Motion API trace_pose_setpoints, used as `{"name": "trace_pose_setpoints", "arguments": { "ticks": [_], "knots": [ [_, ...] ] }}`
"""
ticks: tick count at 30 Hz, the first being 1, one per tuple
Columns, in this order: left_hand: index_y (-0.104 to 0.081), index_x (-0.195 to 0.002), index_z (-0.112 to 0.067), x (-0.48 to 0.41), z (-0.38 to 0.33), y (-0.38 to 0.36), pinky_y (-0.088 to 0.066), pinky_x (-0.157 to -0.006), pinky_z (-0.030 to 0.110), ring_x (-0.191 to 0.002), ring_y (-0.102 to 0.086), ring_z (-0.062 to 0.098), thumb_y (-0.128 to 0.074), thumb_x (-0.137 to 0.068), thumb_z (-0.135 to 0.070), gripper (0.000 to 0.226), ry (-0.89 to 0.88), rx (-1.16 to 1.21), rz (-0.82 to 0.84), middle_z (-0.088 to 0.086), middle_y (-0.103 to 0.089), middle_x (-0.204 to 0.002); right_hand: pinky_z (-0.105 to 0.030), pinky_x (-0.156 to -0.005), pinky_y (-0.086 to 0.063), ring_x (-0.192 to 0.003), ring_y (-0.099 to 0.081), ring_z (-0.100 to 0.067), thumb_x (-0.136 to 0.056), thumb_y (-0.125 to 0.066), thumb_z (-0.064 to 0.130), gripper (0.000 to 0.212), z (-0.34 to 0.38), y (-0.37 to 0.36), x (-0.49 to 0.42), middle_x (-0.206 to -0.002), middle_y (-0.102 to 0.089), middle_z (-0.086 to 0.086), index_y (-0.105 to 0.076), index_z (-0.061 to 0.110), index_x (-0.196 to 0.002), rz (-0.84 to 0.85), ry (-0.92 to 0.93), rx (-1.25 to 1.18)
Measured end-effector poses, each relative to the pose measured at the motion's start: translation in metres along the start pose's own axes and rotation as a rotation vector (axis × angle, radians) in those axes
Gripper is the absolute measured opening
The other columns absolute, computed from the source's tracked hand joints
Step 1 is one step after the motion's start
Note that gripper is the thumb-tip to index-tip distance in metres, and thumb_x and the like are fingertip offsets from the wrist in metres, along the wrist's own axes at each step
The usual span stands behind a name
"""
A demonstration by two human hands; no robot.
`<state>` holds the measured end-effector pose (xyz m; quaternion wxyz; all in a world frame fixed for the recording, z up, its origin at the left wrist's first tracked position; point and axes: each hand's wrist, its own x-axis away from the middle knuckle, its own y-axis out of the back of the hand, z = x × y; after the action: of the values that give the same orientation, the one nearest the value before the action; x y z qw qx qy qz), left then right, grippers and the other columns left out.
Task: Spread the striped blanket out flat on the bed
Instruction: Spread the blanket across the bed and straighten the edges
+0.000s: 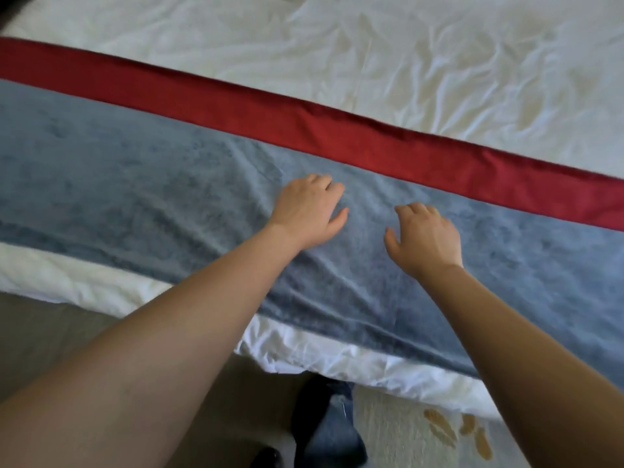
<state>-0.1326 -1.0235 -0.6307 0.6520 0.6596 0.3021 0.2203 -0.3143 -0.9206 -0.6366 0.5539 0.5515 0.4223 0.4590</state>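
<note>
Though creased, blanket [118, 170] beneath both hands [309, 211] [427, 238]

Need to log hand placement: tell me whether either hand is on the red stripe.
No, the left hand and right hand both rest on the grey-blue band, short of the red stripe.

The striped blanket [141, 184] is soft, matt, plush cloth; its red band [337, 130] has slight sheen. The bed [405, 55] sheet is smooth, wrinkled cotton-like cloth.
</note>
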Motion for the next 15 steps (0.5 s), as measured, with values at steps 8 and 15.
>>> {"name": "trace_pose_setpoints", "arguments": {
  "ticks": [8,15],
  "knots": [
    [-0.058,-0.102,-0.012,-0.098,0.003,-0.013,-0.044,-0.077,0.041,-0.097,-0.055,0.029,-0.044,-0.090,-0.038,0.032,-0.019,-0.033,0.103,0.008,-0.059,-0.101,-0.036,-0.068,-0.038,-0.093,-0.054,-0.033,-0.087,-0.051,0.033,0.028,-0.056,0.007,-0.091,-0.098,-0.058,-0.011,-0.058,0.008,-0.097,0.027,0.033,-0.010],
    [-0.058,-0.109,-0.011,-0.178,0.009,-0.043,-0.045,-0.075,0.042,-0.099,-0.056,0.030,-0.044,-0.093,-0.015,0.021,0.024,-0.095,0.159,0.008,-0.060,-0.107,-0.033,-0.060,-0.030,-0.093,-0.054,-0.032,-0.089,-0.048,0.011,0.013,-0.104,-0.020,-0.157,-0.097,-0.058,-0.010,-0.059,0.008,-0.096,0.056,0.024,0.038]
  ]
}}
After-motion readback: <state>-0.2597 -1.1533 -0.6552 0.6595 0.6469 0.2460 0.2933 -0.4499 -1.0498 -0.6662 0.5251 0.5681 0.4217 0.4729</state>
